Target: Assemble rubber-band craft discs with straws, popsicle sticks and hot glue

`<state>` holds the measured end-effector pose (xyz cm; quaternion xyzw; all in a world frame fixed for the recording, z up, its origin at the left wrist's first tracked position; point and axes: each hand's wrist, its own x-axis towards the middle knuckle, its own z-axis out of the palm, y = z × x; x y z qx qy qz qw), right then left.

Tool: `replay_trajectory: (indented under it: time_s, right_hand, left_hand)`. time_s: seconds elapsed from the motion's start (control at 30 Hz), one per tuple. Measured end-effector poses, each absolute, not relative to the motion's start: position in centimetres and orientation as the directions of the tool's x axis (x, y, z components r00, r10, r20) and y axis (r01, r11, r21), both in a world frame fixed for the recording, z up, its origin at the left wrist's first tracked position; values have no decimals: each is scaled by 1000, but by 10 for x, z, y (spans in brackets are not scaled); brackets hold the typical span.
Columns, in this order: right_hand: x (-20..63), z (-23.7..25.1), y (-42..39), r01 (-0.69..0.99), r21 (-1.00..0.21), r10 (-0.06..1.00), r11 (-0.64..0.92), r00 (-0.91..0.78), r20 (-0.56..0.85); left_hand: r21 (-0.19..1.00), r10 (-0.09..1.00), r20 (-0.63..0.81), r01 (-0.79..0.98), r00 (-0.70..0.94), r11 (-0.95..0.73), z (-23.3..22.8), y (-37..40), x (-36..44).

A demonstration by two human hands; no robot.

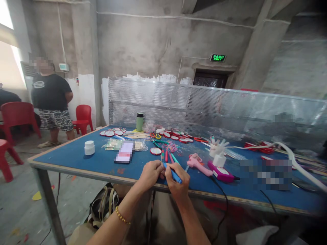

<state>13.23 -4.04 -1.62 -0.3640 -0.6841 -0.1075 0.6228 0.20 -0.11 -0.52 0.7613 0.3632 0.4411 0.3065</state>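
My right hand (178,178) is closed around a blue marker pen (176,176), its tip end pointing left toward my other hand. My left hand (150,175) is closed at the table's front edge, its fingers round a thin stick with coloured bands (162,156) that stands up between both hands. The stick's lower part is hidden by my fingers. Just beyond lie a red marker (166,156) and a pink and a green marker (174,158). A round white disc with a red rim (155,151) rests a little farther off.
On the blue table (84,166) are a phone (124,152), a white jar (89,148), a pink glue gun (199,165), a magenta box (221,172), a green bottle (139,122) and several red-rimmed discs (175,137). A mesh screen (158,98) stands behind. A person (52,92) stands at left.
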Motion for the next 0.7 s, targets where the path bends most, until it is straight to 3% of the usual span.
replay_trajectory:
  time_s: [0.7]
  right_hand:
    - [132,-16,-40,637,-302,360,709,42,932]
  left_hand:
    - [782,829,441,307,343,-543,-5,-1,2]
